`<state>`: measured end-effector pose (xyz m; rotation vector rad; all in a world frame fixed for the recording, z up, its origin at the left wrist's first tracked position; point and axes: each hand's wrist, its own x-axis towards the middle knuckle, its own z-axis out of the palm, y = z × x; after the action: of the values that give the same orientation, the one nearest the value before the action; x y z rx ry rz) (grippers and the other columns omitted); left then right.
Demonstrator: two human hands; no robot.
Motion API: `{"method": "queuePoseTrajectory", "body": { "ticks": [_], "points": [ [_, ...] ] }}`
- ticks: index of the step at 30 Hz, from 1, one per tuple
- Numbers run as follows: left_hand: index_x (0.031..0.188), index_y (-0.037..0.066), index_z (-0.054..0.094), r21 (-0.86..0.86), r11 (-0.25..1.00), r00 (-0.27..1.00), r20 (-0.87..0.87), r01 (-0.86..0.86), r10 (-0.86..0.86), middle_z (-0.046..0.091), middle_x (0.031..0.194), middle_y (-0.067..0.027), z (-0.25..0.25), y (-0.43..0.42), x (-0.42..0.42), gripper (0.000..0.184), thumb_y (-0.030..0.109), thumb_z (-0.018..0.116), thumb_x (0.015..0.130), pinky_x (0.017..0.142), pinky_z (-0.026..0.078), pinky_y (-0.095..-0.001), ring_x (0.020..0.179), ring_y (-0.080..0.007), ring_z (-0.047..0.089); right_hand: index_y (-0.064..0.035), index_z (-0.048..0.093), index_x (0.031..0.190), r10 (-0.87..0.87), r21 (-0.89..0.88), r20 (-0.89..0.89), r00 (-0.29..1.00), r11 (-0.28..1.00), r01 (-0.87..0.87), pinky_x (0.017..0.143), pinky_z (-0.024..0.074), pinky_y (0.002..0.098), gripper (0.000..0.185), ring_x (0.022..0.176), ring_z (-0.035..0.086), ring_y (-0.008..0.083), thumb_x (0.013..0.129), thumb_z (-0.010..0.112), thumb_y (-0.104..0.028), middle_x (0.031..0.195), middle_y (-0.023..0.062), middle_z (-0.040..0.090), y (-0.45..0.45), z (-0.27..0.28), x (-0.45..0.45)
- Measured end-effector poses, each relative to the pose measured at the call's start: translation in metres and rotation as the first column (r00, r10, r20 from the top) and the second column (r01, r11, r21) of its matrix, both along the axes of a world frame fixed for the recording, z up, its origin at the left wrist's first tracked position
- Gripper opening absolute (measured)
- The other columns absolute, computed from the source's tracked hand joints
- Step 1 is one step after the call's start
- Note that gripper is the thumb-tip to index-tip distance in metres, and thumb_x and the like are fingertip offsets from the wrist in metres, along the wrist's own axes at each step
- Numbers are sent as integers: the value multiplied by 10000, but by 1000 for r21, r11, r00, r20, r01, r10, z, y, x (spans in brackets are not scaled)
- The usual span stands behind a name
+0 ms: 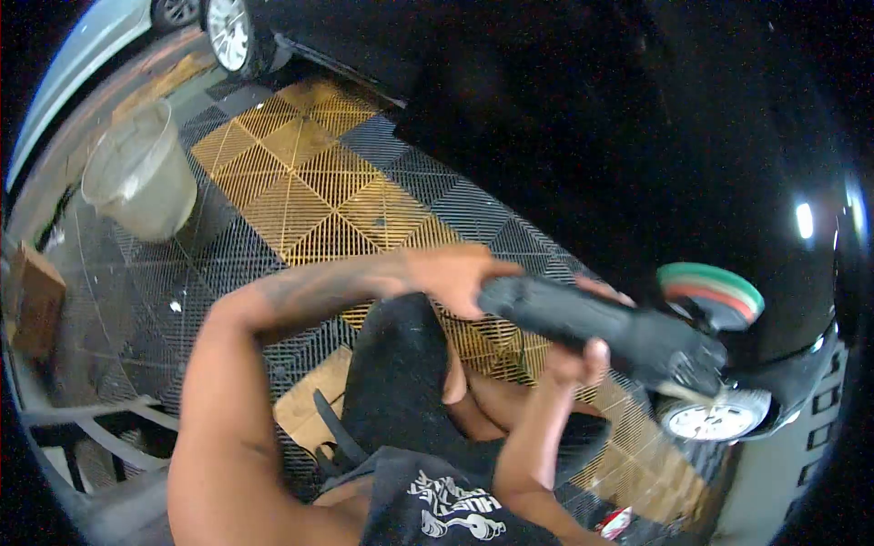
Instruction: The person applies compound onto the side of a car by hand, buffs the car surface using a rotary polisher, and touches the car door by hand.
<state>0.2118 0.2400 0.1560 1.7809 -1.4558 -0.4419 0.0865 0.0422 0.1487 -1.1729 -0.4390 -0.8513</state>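
A black power polisher (592, 320) is held out in front of my body, its layered green, white and red pad (712, 289) at the far right end. My left hand (455, 278) is closed around the rear end of its body. Nearer the head, my right hand (580, 361) grips the middle from below, its fingers partly hidden behind the tool. Close behind the pad is the dark, glossy side of a black car (564, 109); I cannot tell whether the pad touches it. Motion blurs the hands and tool a little.
A translucent bucket (146, 187) stands at the left on black and yellow grated floor tiles (337, 205). The car's wheels show at top left (229, 36) and right (715, 416). A brown box (36, 305) and a grey frame (109, 428) are at lower left.
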Motion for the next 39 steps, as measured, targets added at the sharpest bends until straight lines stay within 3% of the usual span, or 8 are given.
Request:
{"method": "queuePoseTrajectory", "body": {
  "ticks": [6, 9, 12, 15, 19, 24, 34, 39],
  "points": [
    [1548, -67, 49, -651, 734, 971, 18, 191, -237, 352, 1502, -332, -29, -165, -90, 1367, 507, 880, 628, 1162, 335, -454, 1387, -431, 400, -4, 387, 1425, -213, -375, -211, 954, 919, 122, 1102, 379, 474, 793, 1195, 532, 308, 738, 744, -171, 1285, 180, 559, -118, 71, -121],
    [1529, -104, 78, -716, 698, 945, -206, 31, -254, 331, 1506, -343, -2, -187, -157, 1426, 596, 885, 585, 1179, 290, -462, 1402, -443, 361, 39, 455, 1387, -478, -603, -421, 771, 783, 157, 1086, 403, 458, 719, 1223, 528, 330, 752, 756, -110, 1333, 182, 544, -143, 92, -162],
    [1507, -99, 214, -635, 689, 848, -528, -350, -56, 423, 1439, -323, 0, -207, -202, 1316, 564, 891, 594, 1149, 335, -455, 1349, -423, 436, 46, 493, 1339, -731, -755, -329, 598, 584, 297, 977, 487, 430, 690, 1094, 614, 302, 736, 780, -127, 1205, 160, 628, -138, 74, -157],
    [1466, -132, 260, -526, 654, 661, -748, -544, -53, 426, 1418, -360, -15, -201, -190, 1295, 528, 919, 568, 1097, 400, -459, 1313, -442, 472, 37, 516, 1301, -738, -923, -157, 656, 346, 170, 931, 502, 411, 669, 1031, 632, 269, 723, 795, -153, 1141, 159, 651, -111, 64, -120],
    [1271, -77, 533, -435, 439, 408, -899, -786, -160, 671, 1139, -204, -22, -153, -159, 878, 438, 909, 666, 952, 513, -378, 1075, -252, 654, 26, 547, 1249, -622, -986, -79, 779, 161, 29, 870, 521, 385, 643, 946, 657, 226, 705, 816, -186, 1054, 158, 683, -63, 49, -55],
    [1129, -48, 648, -291, 205, 290, -956, -934, -38, 710, 1043, -127, -72, -115, -107, 566, 348, 855, 782, 887, 533, -336, 961, -186, 672, -3, 554, 1133, -571, -969, -247, 783, 160, -188, 807, 533, 484, 525, 910, 671, 460, 673, 757, -154, 971, 261, 680, 0, 18, 20],
    [1229, -26, 618, -293, 73, 262, -924, -953, -279, 661, 1148, -104, -78, -66, -20, 563, 447, 690, 931, 958, 467, -329, 1032, -197, 620, 31, 581, 1097, -514, -947, -320, 796, 179, -265, 826, 533, 447, 576, 934, 678, 440, 623, 774, -233, 982, 279, 685, 50, 13, 118],
    [1234, -33, 610, -311, 77, 306, -949, -947, -75, 660, 1158, -121, -81, -38, 9, 656, 532, 685, 910, 943, 476, -325, 1038, -200, 626, 46, 578, 1125, -508, -947, -323, 799, 167, -276, 840, 533, 457, 594, 957, 668, 459, 641, 760, -247, 999, 294, 683, 79, 16, 137]
  ]
}}
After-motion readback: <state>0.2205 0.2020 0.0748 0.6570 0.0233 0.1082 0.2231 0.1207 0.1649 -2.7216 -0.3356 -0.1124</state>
